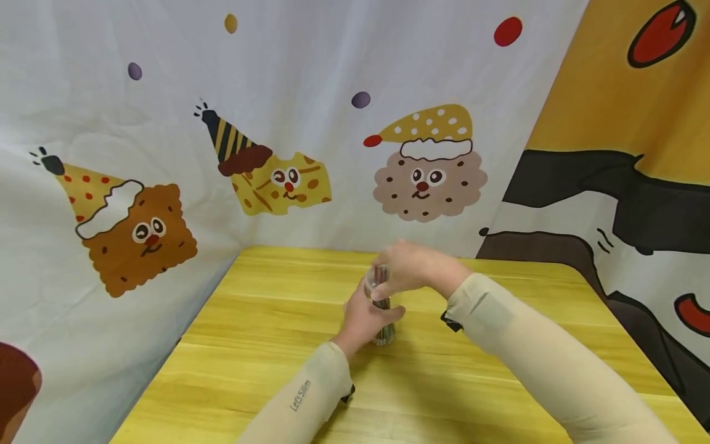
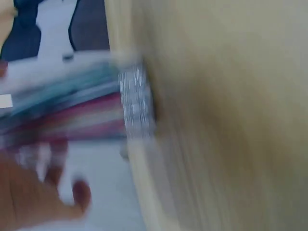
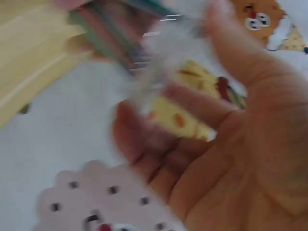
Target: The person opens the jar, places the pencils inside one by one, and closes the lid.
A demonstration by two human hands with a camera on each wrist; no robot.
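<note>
A clear, tube-shaped container (image 1: 384, 334) stands near the table's middle, packed with thin sticks, maybe pencils, in red, green and dark tones. My left hand (image 1: 362, 319) grips its side, thumb to the right. In the left wrist view its ridged clear base (image 2: 137, 101) meets the tabletop, blurred, with part of the left hand (image 2: 33, 195) below. From above, my right hand (image 1: 416, 269) holds the container's top between thumb and fingers. The right wrist view shows a blurred clear lid (image 3: 166, 50) between the thumb and fingers of the right hand (image 3: 231, 139).
The yellow wood-grain table (image 1: 266, 345) ends at a white cloth backdrop (image 1: 310, 74) printed with cartoon biscuits and cheese. To the right hangs a cloth with orange, black and white shapes (image 1: 616, 123).
</note>
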